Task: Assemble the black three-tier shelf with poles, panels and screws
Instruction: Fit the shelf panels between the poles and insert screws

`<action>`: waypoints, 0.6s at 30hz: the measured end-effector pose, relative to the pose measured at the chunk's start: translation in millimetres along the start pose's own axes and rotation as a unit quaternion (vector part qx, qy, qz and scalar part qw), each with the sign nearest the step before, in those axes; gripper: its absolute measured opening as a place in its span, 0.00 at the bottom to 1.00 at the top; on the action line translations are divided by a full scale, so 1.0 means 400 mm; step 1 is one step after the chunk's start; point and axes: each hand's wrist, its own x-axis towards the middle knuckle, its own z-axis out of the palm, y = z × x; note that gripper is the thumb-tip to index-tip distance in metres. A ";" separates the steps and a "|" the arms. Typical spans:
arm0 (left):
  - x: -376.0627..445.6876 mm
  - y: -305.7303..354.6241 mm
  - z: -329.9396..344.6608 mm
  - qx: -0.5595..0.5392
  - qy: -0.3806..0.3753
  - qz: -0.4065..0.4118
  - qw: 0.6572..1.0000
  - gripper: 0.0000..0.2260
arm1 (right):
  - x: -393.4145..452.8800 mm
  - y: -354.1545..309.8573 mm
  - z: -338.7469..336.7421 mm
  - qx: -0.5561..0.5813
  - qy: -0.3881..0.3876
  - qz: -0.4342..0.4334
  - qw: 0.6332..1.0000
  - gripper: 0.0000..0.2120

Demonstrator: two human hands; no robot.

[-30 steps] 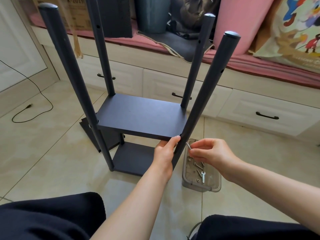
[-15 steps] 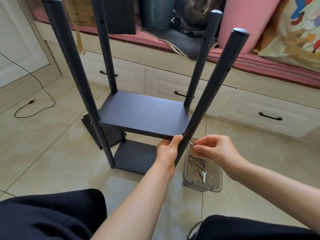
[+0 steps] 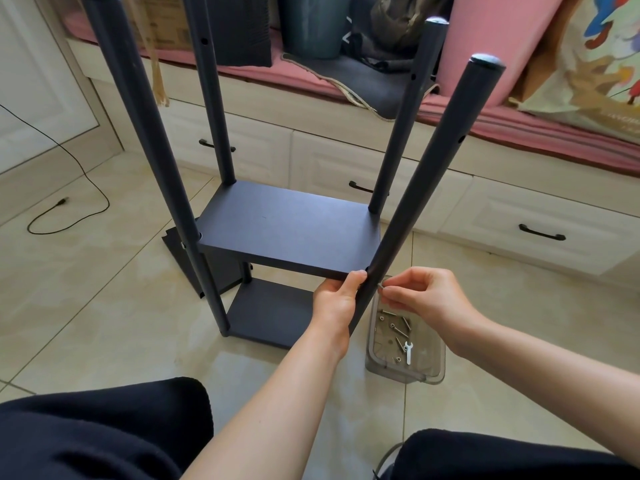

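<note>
Standing on beige tiled floor (image 3: 86,306), shelf (image 3: 287,230), white drawers (image 3: 502,216) behind

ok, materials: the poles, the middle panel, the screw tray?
Poles: probably painted metal tube, smooth dark satin, drilled holes, capped tops.
Middle panel: likely laminated board, matte black, thick square edge.
Screw tray: clear, smoky plastic; floor shows through.

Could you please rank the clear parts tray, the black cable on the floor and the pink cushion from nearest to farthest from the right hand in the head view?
From the right hand:
1. Clear parts tray, just below it.
2. Pink cushion, beyond it on the bench.
3. Black cable, far left on the floor.
</note>
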 end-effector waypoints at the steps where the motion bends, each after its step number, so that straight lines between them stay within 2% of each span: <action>1: 0.000 0.000 0.000 -0.001 -0.001 0.001 1.000 0.12 | 0.000 -0.002 0.000 0.001 -0.001 0.000 1.000 0.02; 13: -0.001 -0.002 -0.001 -0.006 0.000 0.007 1.000 0.12 | -0.010 -0.011 -0.005 0.010 -0.002 0.018 1.000 0.05; 18: 0.001 -0.002 -0.001 -0.011 0.000 0.006 1.000 0.11 | -0.008 -0.012 -0.001 -0.050 0.014 -0.008 0.999 0.05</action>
